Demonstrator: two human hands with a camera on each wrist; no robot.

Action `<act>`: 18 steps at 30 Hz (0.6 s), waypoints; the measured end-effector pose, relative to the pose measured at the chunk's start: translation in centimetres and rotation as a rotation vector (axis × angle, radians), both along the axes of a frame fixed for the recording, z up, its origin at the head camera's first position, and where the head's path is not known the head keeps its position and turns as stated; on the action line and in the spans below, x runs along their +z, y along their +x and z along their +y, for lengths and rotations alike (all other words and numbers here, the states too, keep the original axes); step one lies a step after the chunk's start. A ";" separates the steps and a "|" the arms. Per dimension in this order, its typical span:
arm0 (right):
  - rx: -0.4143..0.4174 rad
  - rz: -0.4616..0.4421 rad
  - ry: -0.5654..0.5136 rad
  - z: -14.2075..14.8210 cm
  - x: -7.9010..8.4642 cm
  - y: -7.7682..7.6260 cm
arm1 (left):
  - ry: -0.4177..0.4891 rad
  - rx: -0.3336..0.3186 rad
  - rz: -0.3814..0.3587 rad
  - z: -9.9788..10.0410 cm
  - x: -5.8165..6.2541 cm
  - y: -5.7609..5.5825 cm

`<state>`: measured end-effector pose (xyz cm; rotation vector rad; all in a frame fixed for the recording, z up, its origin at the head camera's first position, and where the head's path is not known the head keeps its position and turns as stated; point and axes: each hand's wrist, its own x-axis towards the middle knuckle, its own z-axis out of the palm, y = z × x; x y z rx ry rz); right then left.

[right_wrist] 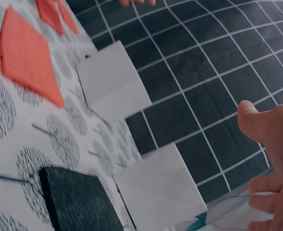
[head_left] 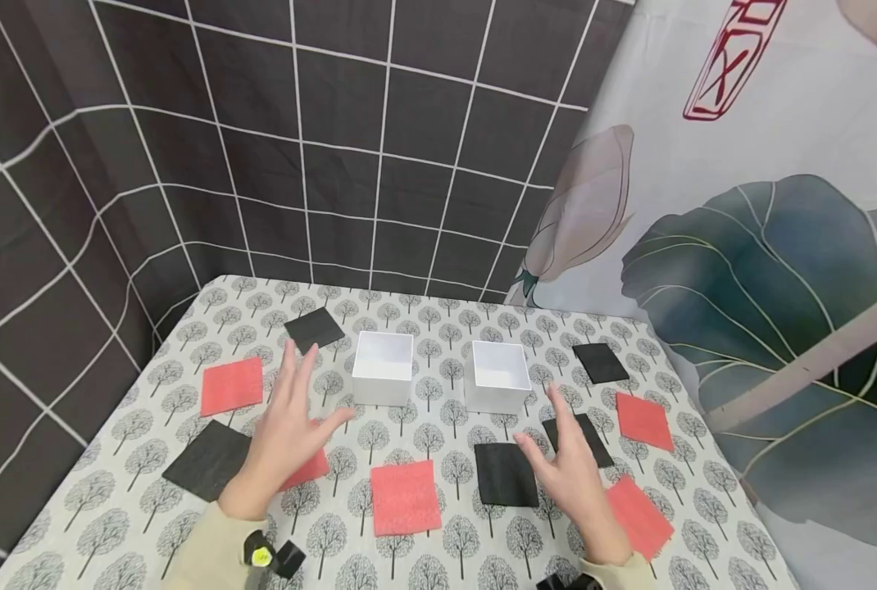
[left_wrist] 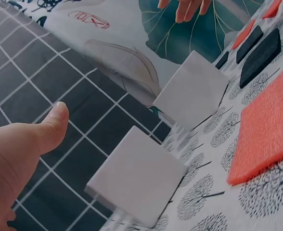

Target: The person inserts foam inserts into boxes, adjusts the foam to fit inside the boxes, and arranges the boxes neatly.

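Note:
Both hands hover over the table with fingers and thumbs apart, holding nothing. My left hand point(head_left: 287, 434) is left of a white open-topped box point(head_left: 383, 387) and partly covers a red square pad point(head_left: 313, 471). A black pad point(head_left: 208, 460) lies beside that wrist. My right hand point(head_left: 573, 475) is just in front of a second white box point(head_left: 497, 397), overlapping a black pad point(head_left: 593, 441) and a red pad point(head_left: 639, 518). Between the hands lie a red pad point(head_left: 406, 498) and a black pad point(head_left: 506, 475). The box insides show white.
Farther left are a red pad point(head_left: 232, 385) and a black one point(head_left: 315, 329). Toward the right edge are another black pad point(head_left: 601, 363) and a red one point(head_left: 644, 420). A tree-print cloth point(head_left: 328, 533) covers the table. A dark grid curtain point(head_left: 335, 164) and a floral curtain point(head_left: 763, 328) hang behind.

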<state>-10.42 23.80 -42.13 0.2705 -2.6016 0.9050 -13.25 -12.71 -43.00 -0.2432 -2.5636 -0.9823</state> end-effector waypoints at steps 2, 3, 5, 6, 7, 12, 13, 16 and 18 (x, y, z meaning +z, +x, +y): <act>0.037 0.020 -0.042 -0.5 -0.1 0.0 | 0.071 0.000 -0.072 0.3 0.0 -0.4; 0.060 0.035 -0.060 -0.7 -0.1 0.0 | 0.106 -0.001 -0.104 0.5 -0.1 -0.6; 0.104 0.078 -0.085 -1.2 -0.3 -0.1 | 0.161 -0.007 -0.152 0.7 -0.3 -1.0; 0.127 0.098 -0.092 -1.5 -0.3 -0.1 | 0.183 -0.009 -0.171 0.8 -0.4 -1.3; 0.148 0.119 -0.097 -1.7 -0.4 -0.1 | 0.203 -0.008 -0.185 0.8 -0.6 -1.6; 0.236 0.158 -0.110 -3.0 -0.9 -0.2 | 0.280 -0.003 -0.242 1.1 -1.5 -2.8; 0.245 0.146 -0.108 -3.2 -0.9 -0.2 | 0.301 -0.010 -0.250 1.2 -1.7 -3.0; 0.280 0.092 -0.107 -3.9 -1.2 -0.1 | 0.352 -0.038 -0.274 1.4 -2.3 -3.6; 0.312 0.050 -0.122 -4.4 -1.6 -0.2 | 0.373 -0.053 -0.292 1.5 -2.6 -4.1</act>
